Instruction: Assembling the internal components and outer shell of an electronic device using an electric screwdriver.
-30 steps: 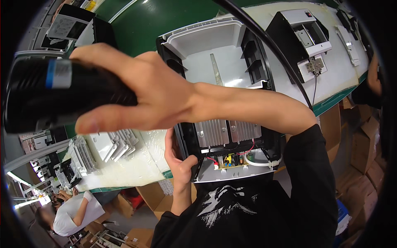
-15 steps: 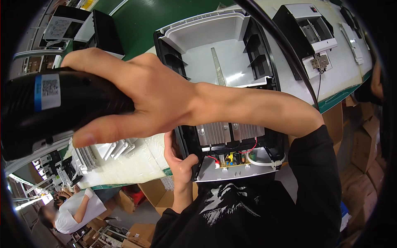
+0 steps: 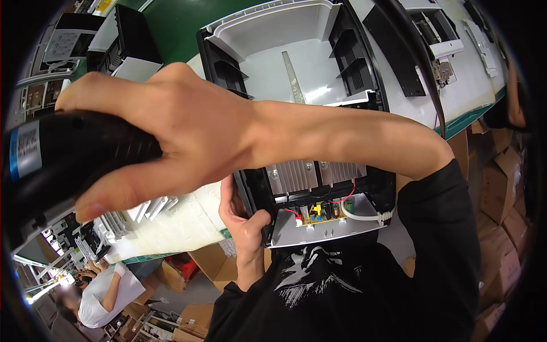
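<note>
My right hand (image 3: 194, 125) reaches across to the left, its fingers wrapped round a thick black handheld power tool (image 3: 68, 145) with a white and blue label. The tool's tip is out of sight. Lower down, my left hand (image 3: 245, 225) grips the left wall of an opened black appliance housing (image 3: 256, 208), thumb on its near edge. In the housing's near part sit finned metal heat sinks (image 3: 292, 178) and a small circuit board (image 3: 322, 214) with red wires and a white cable. Its far part is a white-lined hollow (image 3: 268, 74). My right forearm hides the middle.
Another black and white unit (image 3: 393, 51) stands at the right, near a thick black cable (image 3: 419, 62). Black housings (image 3: 137, 43) stand at the back left, white parts (image 3: 151, 210) at the left. Cardboard boxes (image 3: 498, 188) lie beyond the table; a person (image 3: 105, 296) in white is lower left.
My right hand and the power tool have moved left in the picture. The housing appears slightly higher and further left, while my left hand keeps its grip on it.
</note>
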`<state>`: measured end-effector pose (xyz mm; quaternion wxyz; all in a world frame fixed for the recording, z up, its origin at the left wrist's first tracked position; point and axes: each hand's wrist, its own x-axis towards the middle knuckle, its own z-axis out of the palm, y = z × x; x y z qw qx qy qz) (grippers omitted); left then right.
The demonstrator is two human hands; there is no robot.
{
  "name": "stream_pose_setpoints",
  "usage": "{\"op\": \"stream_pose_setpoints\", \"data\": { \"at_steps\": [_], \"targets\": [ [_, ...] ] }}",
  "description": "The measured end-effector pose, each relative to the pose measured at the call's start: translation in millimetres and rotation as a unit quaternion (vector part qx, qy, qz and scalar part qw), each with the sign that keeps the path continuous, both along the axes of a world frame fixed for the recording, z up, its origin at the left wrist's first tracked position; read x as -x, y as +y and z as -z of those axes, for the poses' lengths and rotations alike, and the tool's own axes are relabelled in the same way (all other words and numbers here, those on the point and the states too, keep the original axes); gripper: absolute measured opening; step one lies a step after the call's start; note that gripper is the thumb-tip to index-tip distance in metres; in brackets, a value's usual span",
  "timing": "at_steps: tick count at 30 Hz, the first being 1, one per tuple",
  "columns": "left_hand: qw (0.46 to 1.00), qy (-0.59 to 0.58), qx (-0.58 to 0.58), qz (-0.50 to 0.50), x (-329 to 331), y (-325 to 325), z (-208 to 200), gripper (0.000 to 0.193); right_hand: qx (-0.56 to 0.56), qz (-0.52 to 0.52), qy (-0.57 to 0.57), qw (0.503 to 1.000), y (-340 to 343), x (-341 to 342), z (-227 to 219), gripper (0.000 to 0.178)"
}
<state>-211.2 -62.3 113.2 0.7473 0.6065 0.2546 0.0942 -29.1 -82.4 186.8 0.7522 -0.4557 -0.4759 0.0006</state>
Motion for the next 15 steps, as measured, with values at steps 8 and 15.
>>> {"op": "stream_pose_setpoints", "data": {
  "at_steps": [8,15],
  "targets": [
    [1.000,-0.004,0.019,0.007,-0.7,1.0,0.3,0.091,0.028,-0.018,-0.007,0.999,-2.4,-2.1,2.0,0.082],
    [1.000,-0.025,-0.006,-0.002,-0.4,2.0,-2.4,0.094,-0.007,0.013,-0.037,0.999,-1.1,2.8,-3.4,0.076]
  ]
}}
